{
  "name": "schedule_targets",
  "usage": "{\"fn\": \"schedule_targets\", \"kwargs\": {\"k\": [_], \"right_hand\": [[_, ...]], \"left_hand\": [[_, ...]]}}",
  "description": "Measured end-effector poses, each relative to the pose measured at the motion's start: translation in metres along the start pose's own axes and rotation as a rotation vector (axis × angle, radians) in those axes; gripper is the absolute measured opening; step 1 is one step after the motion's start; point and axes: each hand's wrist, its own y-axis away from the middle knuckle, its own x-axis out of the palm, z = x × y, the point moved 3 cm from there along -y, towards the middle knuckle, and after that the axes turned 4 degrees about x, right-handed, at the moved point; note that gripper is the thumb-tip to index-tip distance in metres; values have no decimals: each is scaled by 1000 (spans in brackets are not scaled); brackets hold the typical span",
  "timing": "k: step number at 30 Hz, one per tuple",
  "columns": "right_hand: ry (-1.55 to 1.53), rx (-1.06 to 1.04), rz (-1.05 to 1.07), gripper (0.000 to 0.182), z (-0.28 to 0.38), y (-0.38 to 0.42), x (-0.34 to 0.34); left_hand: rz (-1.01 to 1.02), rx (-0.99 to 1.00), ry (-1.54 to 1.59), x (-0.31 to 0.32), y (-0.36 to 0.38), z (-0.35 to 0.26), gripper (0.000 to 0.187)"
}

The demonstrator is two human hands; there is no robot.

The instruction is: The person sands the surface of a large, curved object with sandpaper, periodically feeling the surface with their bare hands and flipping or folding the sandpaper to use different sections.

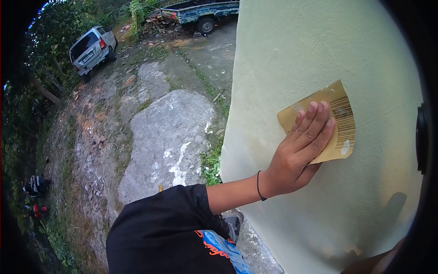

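Centre right, the left hand point(299, 153) lies flat, fingers together, on brown paper point(341, 123) against a pale wall point(381, 114); right hand's state unclear.

A tan, slightly curled sheet point(345, 121), printed with dark barcode-like stripes and bearing a whitish patch near its lower right corner, lies slantwise against the pale green wall point(283, 50), partly covered by the left fingers point(310, 130).
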Motion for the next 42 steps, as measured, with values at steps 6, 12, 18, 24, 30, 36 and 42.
{"fn": "schedule_targets", "kwargs": {"k": [6, 12, 18, 24, 30, 36, 42], "right_hand": [[39, -45, 161, 83, -1, -2, -12], [222, -28, 437, 84, 10, -13, -59], [314, -36, 495, 85, 21, -30, -62], [338, -109, 575, 85, 19, -39, -65], [-39, 458, 131, 32, 48, -23, -11], [35, 531, 342, 13, 78, -12, 37], [-5, 528, 328, 15, 82, -13, 42]], "left_hand": [[-14, 21, 0, 0, 3, 2, 64], [-8, 24, -29, -2, 1, 0, 59], [30, 60, -5, -4, 0, 0, 56], [9, 25, -37, 1, 2, -2, 56], [-59, 61, -64, 8, 4, 5, 60], [-130, 131, -166, -12, -51, 18, 54], [-259, 93, -161, -21, -82, 34, 49]]}}
